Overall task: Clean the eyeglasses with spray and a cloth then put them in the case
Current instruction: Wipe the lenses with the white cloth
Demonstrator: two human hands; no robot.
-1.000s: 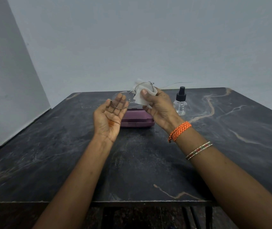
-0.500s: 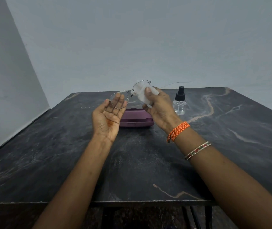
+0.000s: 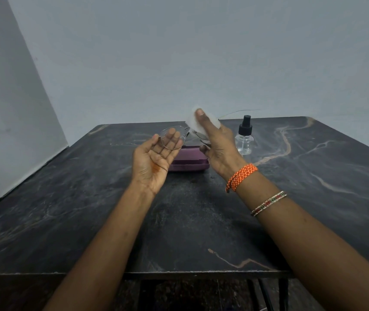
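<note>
Thin wire-rim eyeglasses (image 3: pixel 174 138) held mid-air above table: my left hand (image 3: pixel 156 159) cradles one lens on straight fingers for support, my right hand (image 3: pixel 216 143) pinches white cloth (image 3: pixel 193 122) around other lens, wiping. Closed purple hard case (image 3: pixel 189 161) waits below, clear spray bottle (image 3: pixel 244 136) parked beside.

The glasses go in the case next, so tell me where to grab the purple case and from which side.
Grip the purple eyeglass case across its long front and back edges, coming down from above. It lies flat and closed on the dark marble table, low and wide, so its short ends offer less hold. Approach from the near side: the spray bottle stands close at its right end.
</note>
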